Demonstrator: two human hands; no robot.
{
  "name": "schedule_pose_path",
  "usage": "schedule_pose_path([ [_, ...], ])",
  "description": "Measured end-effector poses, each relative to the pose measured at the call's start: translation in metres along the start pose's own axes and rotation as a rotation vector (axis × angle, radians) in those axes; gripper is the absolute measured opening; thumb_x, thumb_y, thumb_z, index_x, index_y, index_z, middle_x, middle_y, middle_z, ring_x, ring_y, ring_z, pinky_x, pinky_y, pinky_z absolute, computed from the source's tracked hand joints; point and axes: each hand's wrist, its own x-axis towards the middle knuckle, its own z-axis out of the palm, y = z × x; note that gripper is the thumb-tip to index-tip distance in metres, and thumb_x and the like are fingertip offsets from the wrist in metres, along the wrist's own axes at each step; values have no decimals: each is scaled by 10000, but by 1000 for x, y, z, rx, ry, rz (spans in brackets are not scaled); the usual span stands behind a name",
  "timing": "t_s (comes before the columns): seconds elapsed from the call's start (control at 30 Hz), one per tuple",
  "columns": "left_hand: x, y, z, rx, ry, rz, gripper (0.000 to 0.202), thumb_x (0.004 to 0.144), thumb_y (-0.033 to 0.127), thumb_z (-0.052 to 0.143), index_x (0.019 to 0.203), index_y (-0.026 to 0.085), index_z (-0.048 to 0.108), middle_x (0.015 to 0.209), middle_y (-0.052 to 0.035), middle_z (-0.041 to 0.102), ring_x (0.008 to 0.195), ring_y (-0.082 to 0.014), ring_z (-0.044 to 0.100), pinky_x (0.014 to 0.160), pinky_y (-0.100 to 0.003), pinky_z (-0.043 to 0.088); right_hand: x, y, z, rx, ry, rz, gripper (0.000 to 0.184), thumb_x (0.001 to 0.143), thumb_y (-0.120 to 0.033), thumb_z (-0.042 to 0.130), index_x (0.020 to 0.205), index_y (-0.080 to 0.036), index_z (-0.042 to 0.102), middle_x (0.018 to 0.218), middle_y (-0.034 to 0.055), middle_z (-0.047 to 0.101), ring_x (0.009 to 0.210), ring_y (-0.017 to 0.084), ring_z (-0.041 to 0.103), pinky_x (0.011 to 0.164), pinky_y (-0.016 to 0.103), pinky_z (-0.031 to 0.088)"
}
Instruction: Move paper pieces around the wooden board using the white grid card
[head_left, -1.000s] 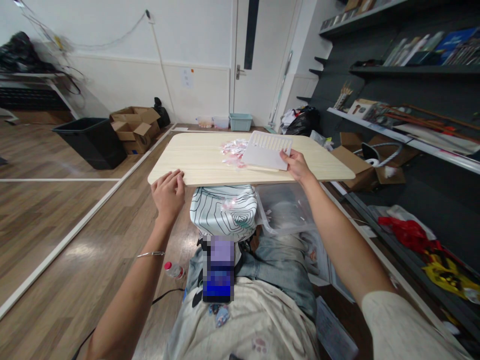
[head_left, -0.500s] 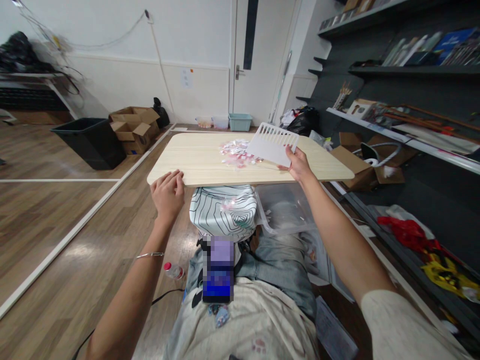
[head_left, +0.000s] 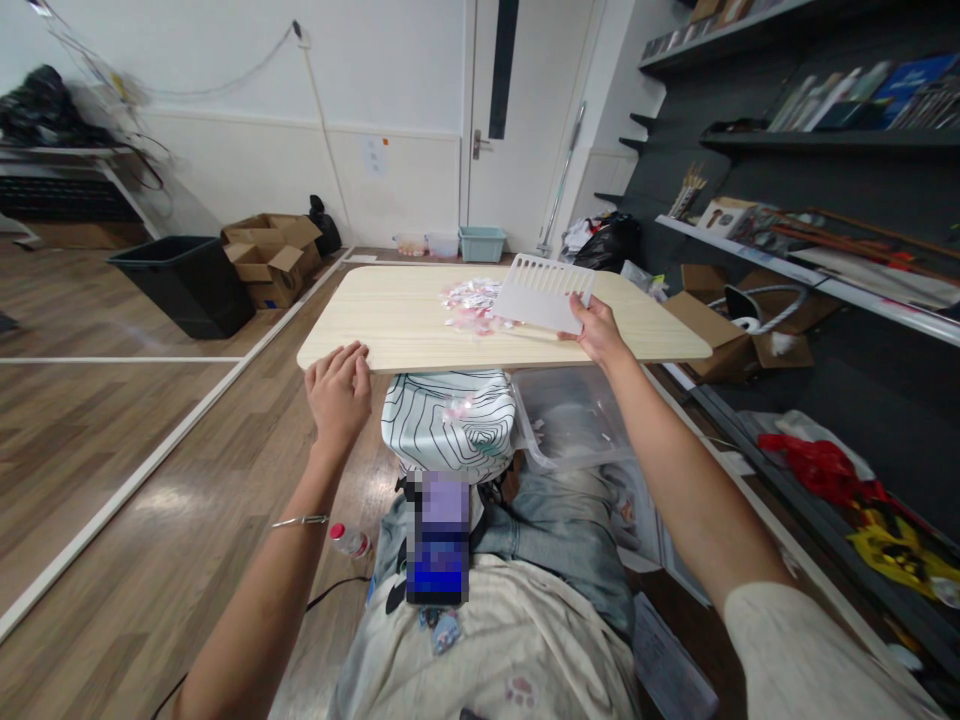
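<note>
My right hand (head_left: 597,330) is closed on the near right corner of a white slotted plastic board (head_left: 544,300), thumb on its face. The board is tilted above the pale wooden tabletop (head_left: 390,310), its row of slots along the far edge. Beside its left edge lies a heap of small white and pink pieces (head_left: 476,305), too small to name. My left hand (head_left: 337,390) rests with its fingers over the near left corner of the tabletop, holding nothing. A clear plastic bin (head_left: 536,450) stands below the near edge, with a few small bits inside.
A patterned cloth-covered thing (head_left: 409,420) sits under the table's near edge, with pinkish bits on it. A phone (head_left: 437,560) is at my lap. A red-capped bottle (head_left: 350,541) stands on the floor to the left. Dark shelves (head_left: 787,190) line the right side.
The far edge of the slotted board has dipped slightly in my right hand. My left hand stays at the table corner, and the view has shifted a little.
</note>
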Motion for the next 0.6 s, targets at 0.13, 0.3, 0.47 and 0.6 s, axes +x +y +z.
schedule_pose_path([
  [0.13, -13, 1, -4, 6, -7, 8, 451, 1150, 424, 458, 1375, 269, 818, 1511, -128, 793, 1513, -341, 623, 1370, -566, 289, -1, 0, 0, 2, 9, 1, 708, 659, -776, 996, 1082, -286, 708, 1026, 25, 797, 960, 255, 762, 607, 321, 660],
  [0.3, -19, 4, -9, -5, -55, -8, 417, 1126, 426, 525, 1445, 289, 756, 1578, -135, 737, 1594, -352, 543, 1425, -604, 215, -2, -1, 1, 13, 22, 17, 688, 674, -745, 1011, 1107, -286, 736, 1067, 29, 821, 1002, 263, 773, 607, 310, 667],
  [0.47, -50, 11, -30, -152, -25, -58, 392, 1130, 461, 519, 1431, 268, 681, 1561, -168, 693, 1572, -341, 568, 1345, -559, 424, 0, 1, -1, 7, 2, -1, 682, 695, -765, 995, 1102, -294, 715, 1053, 34, 800, 1013, 272, 756, 581, 302, 653],
  [0.6, -118, 15, -54, -314, 31, -259, 523, 1043, 545, 669, 1502, 312, 576, 1600, -167, 611, 1544, -360, 593, 1268, -545, 532, 2, 3, -2, -1, -15, -8, 696, 688, -783, 990, 1098, -299, 703, 1048, 34, 783, 1014, 274, 746, 583, 310, 655],
])
